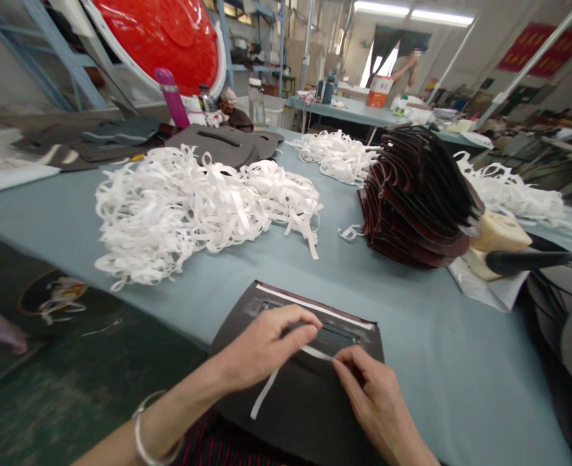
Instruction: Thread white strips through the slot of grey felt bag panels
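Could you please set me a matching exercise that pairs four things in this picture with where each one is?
Things:
1. White strip
2. Dark panel
3. Brown stack
4. Purple bottle

Places:
A. Flat under the left hand and right hand
B. Pinched between fingers
C. Farthest from both hands
D. Toward the right of the table

Pairs: 1-B, 2-A, 3-D, 4-C

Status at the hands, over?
Left hand over white strip on dark panel; right hand pinching strip's end; white strip pile beyond, apart from panel.
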The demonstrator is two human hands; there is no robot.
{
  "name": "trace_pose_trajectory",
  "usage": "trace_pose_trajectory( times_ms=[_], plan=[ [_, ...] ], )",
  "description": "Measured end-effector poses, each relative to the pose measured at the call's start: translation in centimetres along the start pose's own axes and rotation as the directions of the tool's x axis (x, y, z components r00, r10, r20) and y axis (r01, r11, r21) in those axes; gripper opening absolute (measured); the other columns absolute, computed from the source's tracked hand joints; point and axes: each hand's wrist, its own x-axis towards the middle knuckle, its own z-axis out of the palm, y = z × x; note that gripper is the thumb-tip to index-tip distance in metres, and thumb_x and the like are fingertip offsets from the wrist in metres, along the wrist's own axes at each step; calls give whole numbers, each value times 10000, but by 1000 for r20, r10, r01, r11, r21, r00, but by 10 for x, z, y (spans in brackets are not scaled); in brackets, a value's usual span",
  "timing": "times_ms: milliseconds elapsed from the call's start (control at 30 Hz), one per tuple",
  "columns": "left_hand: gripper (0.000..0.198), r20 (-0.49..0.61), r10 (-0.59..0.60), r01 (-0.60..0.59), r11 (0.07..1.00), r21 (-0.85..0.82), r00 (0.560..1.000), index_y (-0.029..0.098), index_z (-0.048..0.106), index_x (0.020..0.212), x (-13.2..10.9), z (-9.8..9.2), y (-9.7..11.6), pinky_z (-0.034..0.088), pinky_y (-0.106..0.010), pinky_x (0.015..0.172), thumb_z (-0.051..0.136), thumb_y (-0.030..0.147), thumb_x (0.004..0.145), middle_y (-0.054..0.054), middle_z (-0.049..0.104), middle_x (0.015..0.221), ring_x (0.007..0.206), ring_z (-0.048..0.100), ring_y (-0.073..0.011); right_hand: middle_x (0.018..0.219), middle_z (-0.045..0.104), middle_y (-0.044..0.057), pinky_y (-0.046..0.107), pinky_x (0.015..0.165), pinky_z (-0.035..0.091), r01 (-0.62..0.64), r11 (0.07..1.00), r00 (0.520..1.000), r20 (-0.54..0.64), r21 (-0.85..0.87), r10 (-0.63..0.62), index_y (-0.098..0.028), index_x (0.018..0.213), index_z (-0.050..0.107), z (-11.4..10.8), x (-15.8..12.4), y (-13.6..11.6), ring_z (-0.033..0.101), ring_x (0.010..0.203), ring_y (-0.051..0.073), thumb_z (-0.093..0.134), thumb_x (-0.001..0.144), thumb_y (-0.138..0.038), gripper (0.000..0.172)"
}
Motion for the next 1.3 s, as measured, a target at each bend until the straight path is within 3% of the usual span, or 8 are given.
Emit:
trace_pose_trajectory(
  times_ms=[100,200,300,400,533,633,967,1300],
  plan=[
    [246,151,-24,9,995,96,988,227,639,999,3,24,7,407,-223,737,451,362,917,9,667,899,837,584,-140,638,560,-38,202,563,374,-3,1000,998,-65,13,4,-217,763,562,-6,-1,-2,505,561,103,452,922,-387,258],
    [270,172,-83,58,988,143,982,205,633,833,-3,16,-4,375,-202,656,401,302,930,36,628,746,714,564,-109,615,561,-37,198,545,383,-85,995,988,-130,-47,79,-221,750,574,-19,-5,13,519,549,109,448,912,-418,284],
    [272,111,-121,97,976,196,986,195,625,793,-12,-11,-22,375,-203,669,406,297,918,30,627,752,722,563,-113,607,574,-31,204,530,399,-146,983,979,-159,-110,128,-229,773,589,-24,-8,33,535,532,120,438,898,-452,297],
    [278,-26,-171,172,950,262,985,193,628,784,-19,-31,-37,383,-221,668,409,316,903,15,634,736,712,574,-132,662,625,-12,213,560,434,-161,977,974,-184,-139,135,-235,838,617,-20,-9,45,587,575,139,436,877,-480,307],
    [197,-264,-281,354,887,295,923,191,629,761,-17,-36,-48,377,-228,601,491,312,834,15,634,669,643,582,-141,617,622,-26,203,522,436,-219,967,963,-188,-130,192,-245,803,630,-12,-8,50,585,529,132,452,843,-547,353],
    [157,-351,-298,405,868,287,888,186,615,735,-11,-35,-54,372,-224,576,508,280,799,16,623,637,611,578,-134,608,622,-32,189,508,434,-266,959,957,-148,-97,250,-243,770,622,-11,-8,53,586,533,127,465,823,-597,390],
    [129,-411,-317,457,835,306,855,200,616,707,-2,-38,-68,344,-219,532,512,253,762,32,622,598,560,566,-116,660,648,-29,179,550,439,-371,926,926,-100,-65,364,-246,830,626,-11,-6,62,609,605,136,436,796,-668,465],
    [130,-434,-351,515,783,350,830,197,612,692,2,-36,-65,315,-233,530,497,227,746,28,607,588,552,550,-117,606,621,-32,197,509,405,-385,913,917,-166,-135,363,-248,795,627,-10,-3,56,587,567,141,424,819,-641,443]
  ],
)
